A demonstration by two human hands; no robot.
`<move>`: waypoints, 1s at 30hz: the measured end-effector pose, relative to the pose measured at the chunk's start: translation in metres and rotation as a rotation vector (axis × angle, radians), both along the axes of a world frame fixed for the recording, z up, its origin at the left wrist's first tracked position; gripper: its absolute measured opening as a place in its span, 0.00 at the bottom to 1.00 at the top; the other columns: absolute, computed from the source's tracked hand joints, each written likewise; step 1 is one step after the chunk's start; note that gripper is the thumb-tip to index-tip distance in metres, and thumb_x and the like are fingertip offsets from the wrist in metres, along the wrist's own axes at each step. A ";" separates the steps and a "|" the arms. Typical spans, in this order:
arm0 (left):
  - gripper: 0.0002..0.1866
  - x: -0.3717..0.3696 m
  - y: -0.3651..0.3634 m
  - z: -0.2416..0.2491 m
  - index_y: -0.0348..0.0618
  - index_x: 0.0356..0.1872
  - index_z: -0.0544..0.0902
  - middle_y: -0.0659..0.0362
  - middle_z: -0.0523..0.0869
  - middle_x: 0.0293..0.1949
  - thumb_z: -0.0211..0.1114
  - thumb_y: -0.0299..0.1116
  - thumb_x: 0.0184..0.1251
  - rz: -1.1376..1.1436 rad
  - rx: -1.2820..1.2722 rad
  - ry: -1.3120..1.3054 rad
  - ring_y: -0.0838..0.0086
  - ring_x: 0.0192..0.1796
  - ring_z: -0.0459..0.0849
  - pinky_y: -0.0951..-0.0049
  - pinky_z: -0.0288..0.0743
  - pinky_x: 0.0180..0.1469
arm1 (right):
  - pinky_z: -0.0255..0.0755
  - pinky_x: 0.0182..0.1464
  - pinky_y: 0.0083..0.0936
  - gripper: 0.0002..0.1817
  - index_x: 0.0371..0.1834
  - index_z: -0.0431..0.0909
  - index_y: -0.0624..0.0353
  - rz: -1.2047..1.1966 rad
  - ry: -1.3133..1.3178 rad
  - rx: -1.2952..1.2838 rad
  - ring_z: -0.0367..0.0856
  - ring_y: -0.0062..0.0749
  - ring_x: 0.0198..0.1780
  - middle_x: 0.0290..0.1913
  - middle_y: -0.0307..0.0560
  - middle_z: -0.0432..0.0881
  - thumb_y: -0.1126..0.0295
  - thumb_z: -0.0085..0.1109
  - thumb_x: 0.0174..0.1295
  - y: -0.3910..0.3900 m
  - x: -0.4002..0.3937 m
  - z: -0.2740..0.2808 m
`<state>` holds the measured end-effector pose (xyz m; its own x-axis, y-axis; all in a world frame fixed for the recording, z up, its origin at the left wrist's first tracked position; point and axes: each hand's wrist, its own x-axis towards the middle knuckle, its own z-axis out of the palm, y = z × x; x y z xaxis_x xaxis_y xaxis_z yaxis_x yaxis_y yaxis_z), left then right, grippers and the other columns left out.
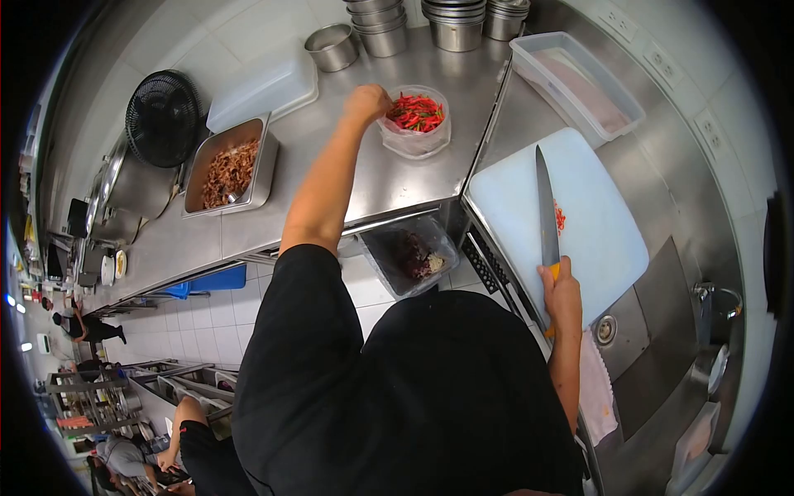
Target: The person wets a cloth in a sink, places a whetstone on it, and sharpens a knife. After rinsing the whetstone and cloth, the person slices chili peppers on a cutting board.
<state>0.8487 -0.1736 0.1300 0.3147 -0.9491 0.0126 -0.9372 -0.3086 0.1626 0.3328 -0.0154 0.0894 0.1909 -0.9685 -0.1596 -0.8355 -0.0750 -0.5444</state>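
My left hand (368, 104) reaches across to the rim of a clear round container (418, 145) filled with red chilies (416, 112). Its fingers are bent and closed at the container's left edge; what they pinch is hidden. My right hand (563, 299) is wrapped round the yellow handle of a long kitchen knife (546, 202). The blade lies over a white cutting board (608, 248), pointing away from me. Beside the blade sits a small heap of chopped red chili (560, 218).
A steel pan (266, 178) of brown food pieces stands on the left counter. Stacked steel pots (383, 37) are at the back. A plastic tub (616, 124) sits beyond the board, a lined bin (397, 281) below the counter, and a sink drain (606, 329) at right.
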 end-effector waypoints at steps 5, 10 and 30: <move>0.13 -0.020 0.017 0.037 0.53 0.43 0.92 0.54 0.92 0.40 0.72 0.45 0.61 -0.034 -0.188 0.149 0.62 0.45 0.90 0.62 0.81 0.49 | 0.73 0.43 0.58 0.27 0.62 0.66 0.64 0.012 0.008 0.024 0.81 0.74 0.44 0.38 0.76 0.83 0.53 0.55 0.73 0.001 0.002 0.007; 0.12 -0.130 0.050 0.038 0.50 0.43 0.92 0.54 0.91 0.41 0.70 0.42 0.65 -0.331 -0.318 0.356 0.63 0.44 0.89 0.65 0.80 0.46 | 0.74 0.28 0.43 0.30 0.64 0.68 0.65 -0.046 0.005 0.075 0.82 0.52 0.23 0.27 0.64 0.83 0.51 0.59 0.72 -0.015 -0.015 0.004; 0.14 -0.303 0.095 -0.065 0.51 0.47 0.91 0.57 0.86 0.44 0.73 0.39 0.61 -0.720 -0.368 0.308 0.60 0.50 0.81 0.62 0.78 0.55 | 0.75 0.45 0.53 0.22 0.55 0.69 0.61 -0.015 0.231 0.085 0.85 0.64 0.43 0.38 0.67 0.85 0.53 0.57 0.73 -0.020 -0.004 0.039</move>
<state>0.5460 -0.0783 0.0651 -0.3218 -0.8710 0.3713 -0.7819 0.4656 0.4145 0.3285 -0.0358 0.1280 0.1257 -0.9523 -0.2780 -0.9391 -0.0239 -0.3428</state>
